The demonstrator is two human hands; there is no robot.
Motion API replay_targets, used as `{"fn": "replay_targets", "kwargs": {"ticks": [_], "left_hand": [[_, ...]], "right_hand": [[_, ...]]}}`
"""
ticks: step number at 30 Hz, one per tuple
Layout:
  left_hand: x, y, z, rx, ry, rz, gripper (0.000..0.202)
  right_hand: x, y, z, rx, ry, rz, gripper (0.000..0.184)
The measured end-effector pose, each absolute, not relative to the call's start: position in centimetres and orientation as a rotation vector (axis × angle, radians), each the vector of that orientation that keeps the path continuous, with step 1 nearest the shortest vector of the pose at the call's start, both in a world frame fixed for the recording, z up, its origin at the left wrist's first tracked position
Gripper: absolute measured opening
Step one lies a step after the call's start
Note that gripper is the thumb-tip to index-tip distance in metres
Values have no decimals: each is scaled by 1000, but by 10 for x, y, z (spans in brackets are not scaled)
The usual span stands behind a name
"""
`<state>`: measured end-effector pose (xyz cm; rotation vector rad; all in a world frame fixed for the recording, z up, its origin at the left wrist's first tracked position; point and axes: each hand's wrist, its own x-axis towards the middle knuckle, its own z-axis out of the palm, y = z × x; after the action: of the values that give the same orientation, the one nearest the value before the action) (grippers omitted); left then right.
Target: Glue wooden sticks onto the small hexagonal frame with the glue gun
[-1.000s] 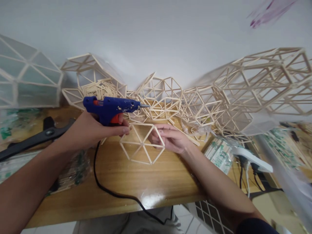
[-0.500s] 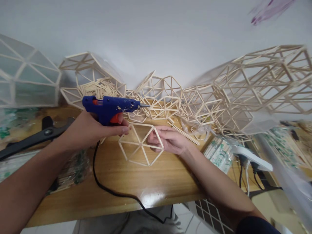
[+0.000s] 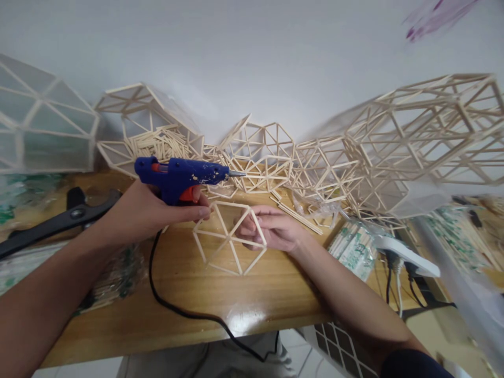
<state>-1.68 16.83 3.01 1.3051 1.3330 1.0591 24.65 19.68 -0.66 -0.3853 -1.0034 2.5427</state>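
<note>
So the left hand has its fingers wrapped around a blue glue gun, left of center, nozzle pointing right, with the thumb tip right by the upper-left corner of a stick hexagon. That hexagon sits mid-frame, tilted, over the wooden table. The right hand is curled behind its right side; honestly can't tell if those fingers are pinching it. Loose sticks are piled upper left, bagged sticks lie right of center.

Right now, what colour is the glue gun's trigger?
The trigger is orange-red, best seen in the head view.
</note>
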Motion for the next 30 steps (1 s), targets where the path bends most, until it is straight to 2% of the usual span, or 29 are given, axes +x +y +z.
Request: {"fn": "replay_targets", "kwargs": {"ticks": [6,12,25,30], "left_hand": [[-15,169,32,1314,1365,1062,23],[-17,169,30,1304,1369,1102,29],[-22,170,26,1364,1353,1122,32],[-20,170,30,1336,1340,1102,31]], "right_hand": [[245,196,-3,-515,-1004,2509,25],[243,197,-4,-591,-1127,2450,20],[244,199,-14,-838,-1773,2115,28],[243,200,-10,-913,-1757,2016,34]]}}
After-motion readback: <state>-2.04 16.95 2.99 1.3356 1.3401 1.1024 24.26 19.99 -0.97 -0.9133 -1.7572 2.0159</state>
